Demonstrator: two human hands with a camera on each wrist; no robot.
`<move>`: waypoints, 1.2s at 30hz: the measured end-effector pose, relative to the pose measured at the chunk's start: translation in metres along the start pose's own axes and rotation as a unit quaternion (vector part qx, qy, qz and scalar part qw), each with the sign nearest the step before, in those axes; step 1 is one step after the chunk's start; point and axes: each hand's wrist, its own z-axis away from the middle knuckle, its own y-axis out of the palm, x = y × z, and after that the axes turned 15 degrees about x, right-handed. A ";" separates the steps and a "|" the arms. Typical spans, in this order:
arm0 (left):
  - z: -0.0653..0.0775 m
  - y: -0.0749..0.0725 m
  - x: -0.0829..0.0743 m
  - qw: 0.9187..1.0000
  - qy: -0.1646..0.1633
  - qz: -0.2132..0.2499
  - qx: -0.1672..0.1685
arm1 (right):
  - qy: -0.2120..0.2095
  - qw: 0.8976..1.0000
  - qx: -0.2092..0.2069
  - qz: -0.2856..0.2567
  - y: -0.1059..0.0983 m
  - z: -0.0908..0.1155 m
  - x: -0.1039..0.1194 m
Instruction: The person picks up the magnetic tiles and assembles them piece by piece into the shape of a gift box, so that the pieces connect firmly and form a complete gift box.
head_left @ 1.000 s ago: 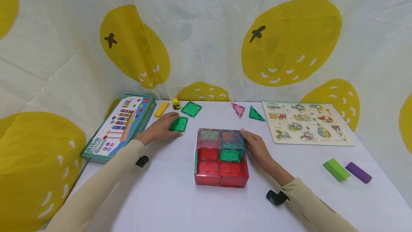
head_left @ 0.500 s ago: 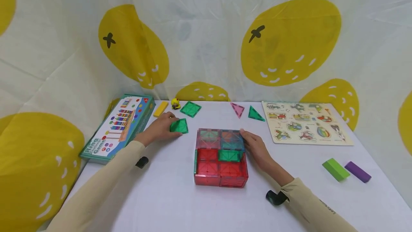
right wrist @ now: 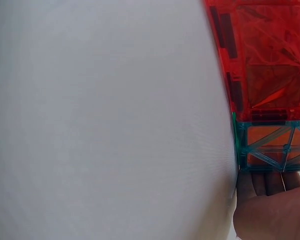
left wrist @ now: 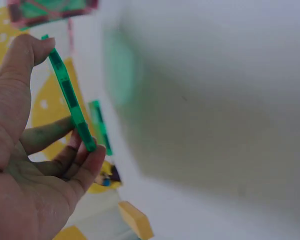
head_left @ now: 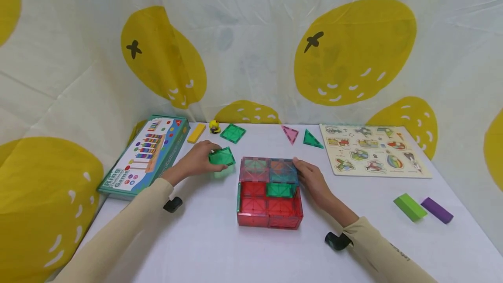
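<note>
My left hand (head_left: 199, 159) pinches a green square magnetic tile (head_left: 222, 157) between thumb and fingertips. Tilted, the tile hangs just above the table, left of a box built of magnetic tiles (head_left: 253, 219). In the left wrist view the tile (left wrist: 72, 97) appears edge-on. The box has red walls and floor, a green piece inside, and pink and blue tiles (head_left: 284, 170) over its back half. At the box's back right corner, my right hand (head_left: 315, 182) touches the blue tile. The right wrist view shows its fingers (right wrist: 260, 184) extended behind the blue side.
Behind the left hand lie another green square tile (head_left: 233, 133), a small yellow figure (head_left: 214, 126) and a yellow block (head_left: 197, 133). A game box (head_left: 145, 156) is at left. Farther right are pink (head_left: 290, 134) and green triangles (head_left: 312, 139), a puzzle board (head_left: 371, 152), green (head_left: 410, 207) and purple blocks (head_left: 437, 210).
My left hand has lifted the green square tile off the table, tilting it and shifting it slightly right toward the tile box. The right hand keeps its place on the box.
</note>
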 end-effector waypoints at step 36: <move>0.040 0.037 -0.134 0.978 0.192 -0.077 -0.007 | 0.000 1.000 0.007 0.004 -0.002 0.000 -0.003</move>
